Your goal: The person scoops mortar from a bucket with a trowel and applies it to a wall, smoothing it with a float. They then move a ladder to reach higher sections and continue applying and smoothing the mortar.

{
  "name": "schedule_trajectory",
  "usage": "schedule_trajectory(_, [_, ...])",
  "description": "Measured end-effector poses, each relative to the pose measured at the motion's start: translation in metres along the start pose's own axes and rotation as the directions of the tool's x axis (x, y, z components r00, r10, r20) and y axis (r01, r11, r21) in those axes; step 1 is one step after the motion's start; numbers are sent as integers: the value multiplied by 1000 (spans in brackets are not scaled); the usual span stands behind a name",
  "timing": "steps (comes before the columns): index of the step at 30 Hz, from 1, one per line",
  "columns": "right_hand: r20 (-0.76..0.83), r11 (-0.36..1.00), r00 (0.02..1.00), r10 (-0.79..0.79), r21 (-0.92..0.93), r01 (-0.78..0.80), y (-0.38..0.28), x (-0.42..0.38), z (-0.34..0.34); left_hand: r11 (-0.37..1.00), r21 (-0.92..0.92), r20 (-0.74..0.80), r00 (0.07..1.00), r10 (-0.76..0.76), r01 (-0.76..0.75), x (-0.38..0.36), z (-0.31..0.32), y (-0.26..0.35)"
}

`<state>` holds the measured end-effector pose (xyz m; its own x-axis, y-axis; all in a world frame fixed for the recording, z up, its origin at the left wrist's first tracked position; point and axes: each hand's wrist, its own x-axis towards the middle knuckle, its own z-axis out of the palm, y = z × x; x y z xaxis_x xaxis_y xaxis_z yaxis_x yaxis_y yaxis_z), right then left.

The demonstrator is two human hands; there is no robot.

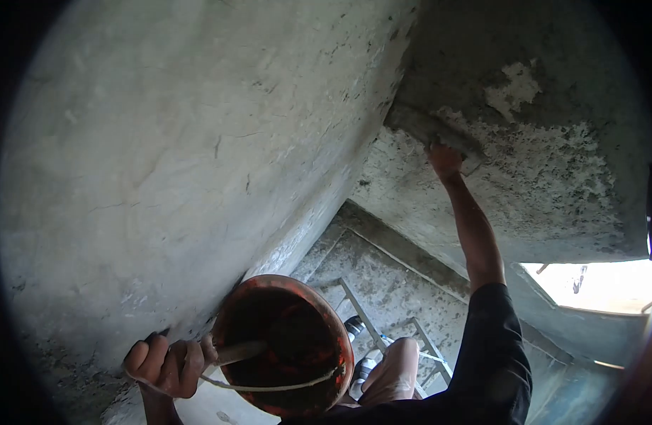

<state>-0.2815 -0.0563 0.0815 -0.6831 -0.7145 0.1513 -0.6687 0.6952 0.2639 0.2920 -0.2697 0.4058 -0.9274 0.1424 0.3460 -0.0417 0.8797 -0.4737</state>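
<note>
My right hand [446, 160] is closed on a long plastering float [422, 127], which lies flat against the wall just right of the corner. Around the float, the rough, patchy plaster [553, 177] shows pale and dark areas. At lower left, my left hand [166, 365] is closed in a fist beside a reddish bucket [227, 312] with a dark, stained inside. The bucket's pale rope handle [283, 388] runs into this fist. A tool with a rounded handle [241, 352] sticks out of the same fist over the bucket; its other end is mostly hidden.
A smooth grey wall [163, 142] rises close on the left. Below are a metal ladder [361, 308], my bare knee [400, 354] and sandalled feet [361, 368] above a stained floor [383, 273]. A bright opening [602, 287] lies at right.
</note>
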Motion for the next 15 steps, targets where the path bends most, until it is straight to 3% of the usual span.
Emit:
schedule_trajectory(2, [-295,973,955,-31,-227,-39,8,6,-37,1000,-21,-16,1000,7,-7,0,-2,-1])
schedule_trajectory(5, [-426,971,905,8,-212,-108,28,24,-99,999,33,17,1000,6,-6,-5,0,0])
schedule_trajectory(8, [-373,968,919,128,-156,-199,43,34,-168,1000,12,3,1000,-22,22,-4,0,0])
schedule_trajectory(11, [-357,970,933,44,-210,-126,55,36,-240,1000,7,23,1000,-8,8,-5,-1,-2])
schedule_trajectory(15, [-419,969,901,114,-153,-194,88,53,-287,1000,-17,-8,1000,12,-13,-8,3,-3])
